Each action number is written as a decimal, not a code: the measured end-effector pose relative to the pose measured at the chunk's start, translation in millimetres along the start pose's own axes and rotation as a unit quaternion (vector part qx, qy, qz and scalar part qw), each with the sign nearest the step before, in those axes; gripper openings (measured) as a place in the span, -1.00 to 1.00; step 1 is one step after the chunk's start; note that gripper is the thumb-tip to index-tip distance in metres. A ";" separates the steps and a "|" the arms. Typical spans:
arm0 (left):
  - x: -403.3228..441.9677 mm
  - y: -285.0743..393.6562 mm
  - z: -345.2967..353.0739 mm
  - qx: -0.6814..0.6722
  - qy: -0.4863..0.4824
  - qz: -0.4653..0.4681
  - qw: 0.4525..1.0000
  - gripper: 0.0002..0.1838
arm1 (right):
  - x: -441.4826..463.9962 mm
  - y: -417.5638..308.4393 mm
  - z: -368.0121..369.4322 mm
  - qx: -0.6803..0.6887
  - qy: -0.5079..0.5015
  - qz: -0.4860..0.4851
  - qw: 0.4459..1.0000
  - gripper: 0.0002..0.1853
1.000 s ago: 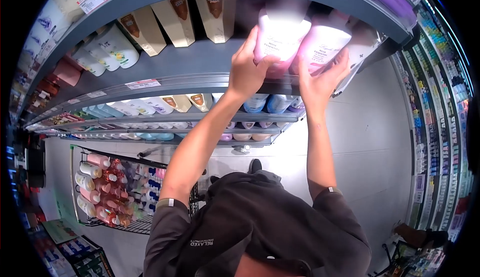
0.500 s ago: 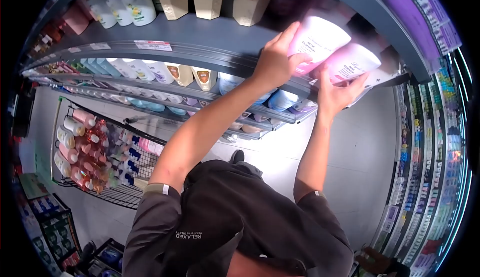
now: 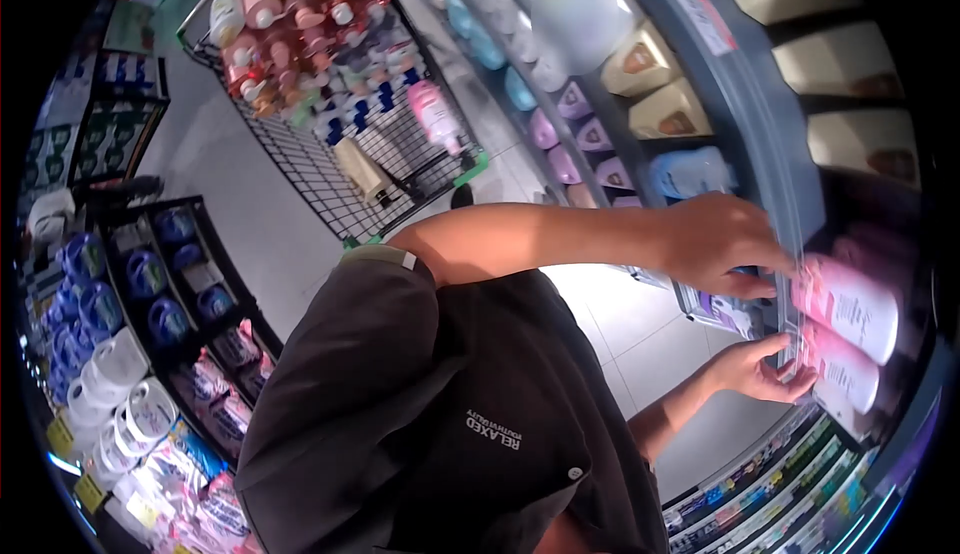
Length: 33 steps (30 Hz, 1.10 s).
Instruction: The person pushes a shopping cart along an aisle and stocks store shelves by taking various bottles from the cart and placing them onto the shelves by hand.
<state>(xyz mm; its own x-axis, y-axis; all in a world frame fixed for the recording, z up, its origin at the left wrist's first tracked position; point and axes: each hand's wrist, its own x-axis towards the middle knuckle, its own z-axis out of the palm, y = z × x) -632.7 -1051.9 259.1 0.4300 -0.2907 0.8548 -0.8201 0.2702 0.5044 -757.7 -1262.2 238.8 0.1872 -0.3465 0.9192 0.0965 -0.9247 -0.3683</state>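
Note:
Two pink-and-white bottles stand side by side at the shelf's front edge, the upper bottle (image 3: 850,304) and the lower bottle (image 3: 845,374). My left hand (image 3: 725,249) is at the near end of the upper bottle, its fingertips close to or touching it, thumb apart from the fingers. Beside the lower bottle is my right hand (image 3: 770,369), with thumb and fingers apart; whether the fingertips touch it I cannot tell. Neither hand is wrapped round a bottle.
A wire shopping cart (image 3: 300,159) holds several pump bottles, a pink bottle (image 3: 432,114) and a beige bottle (image 3: 360,169). Cream bottles (image 3: 840,59) stand along the shelf. Blue packs (image 3: 690,172) sit on a lower shelf. A display rack (image 3: 165,274) stands at left.
My view has turned left, bringing the cart to the upper middle. My hands, earlier round the two pink-and-white bottles, have loosened and drawn back to their near ends.

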 end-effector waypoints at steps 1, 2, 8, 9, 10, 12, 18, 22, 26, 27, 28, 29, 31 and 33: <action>-34.5 -1.7 -30.8 0.030 0.022 -0.024 0.999 -0.72 | -28.7 -7.0 5.3 -0.007 -0.077 0.007 0.997 -0.30; -76.1 -4.7 -61.2 0.058 0.045 -0.045 0.996 -0.78 | -56.7 -41.6 15.1 0.040 -0.186 0.082 0.978 -0.31; -353.1 -11.0 -206.4 0.209 0.254 -0.577 0.747 -0.78 | -198.2 -113.1 31.7 0.130 -0.668 0.203 0.704 -0.30; -412.7 -19.7 -226.5 0.284 0.234 -0.651 0.664 -0.65 | -209.6 -122.7 34.5 0.122 -0.700 0.217 0.669 -0.31; -470.0 -28.1 -244.6 0.318 0.219 -0.704 0.596 -0.54 | -219.2 -128.9 34.1 0.109 -0.729 0.232 0.635 -0.33; -557.7 -45.6 -277.7 0.447 0.182 -0.739 0.470 -0.28 | -235.0 -128.7 33.2 0.109 -0.761 0.228 0.597 -0.37; -647.8 -110.2 -318.6 0.405 0.261 -0.851 0.207 0.33 | -228.7 -124.4 34.0 0.022 -0.753 0.255 0.607 -0.36; -584.2 -104.2 -313.3 0.260 0.334 -0.891 0.163 0.34 | -224.0 -123.6 32.9 -0.015 -0.699 0.350 0.624 -0.35; -617.6 -130.9 -299.2 0.222 0.514 -0.789 0.252 0.28 | -225.7 -131.6 20.5 -0.036 -0.707 0.346 0.616 -0.36; -615.7 -135.4 -303.8 0.217 0.530 -0.796 0.198 0.17 | -228.7 -129.9 17.0 -0.034 -0.715 0.340 0.610 -0.37; -629.1 -137.3 -306.7 0.162 0.542 -0.784 0.256 0.10 | -234.8 -126.7 13.8 -0.031 -0.718 0.335 0.609 -0.37; -643.6 -133.5 -308.2 0.108 0.551 -0.767 0.312 0.02 | -242.9 -122.8 10.1 -0.025 -0.723 0.329 0.607 -0.38; -609.6 -111.1 -318.7 0.039 0.560 -0.773 0.296 -0.14 | -250.9 -127.3 4.4 -0.012 -0.730 0.324 0.601 -0.38; -592.7 -86.4 -331.4 -0.090 0.571 -0.741 0.343 -0.22 | -253.7 -129.5 16.1 0.012 -0.738 0.319 0.595 -0.39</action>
<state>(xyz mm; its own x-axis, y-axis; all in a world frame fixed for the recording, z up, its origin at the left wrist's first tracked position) -691.6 -598.8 -250.5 0.2760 0.2891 -0.9167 0.6100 0.6844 0.3995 -801.9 -1052.0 51.0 0.8460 -0.0937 -0.5250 -0.4436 -0.6699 -0.5954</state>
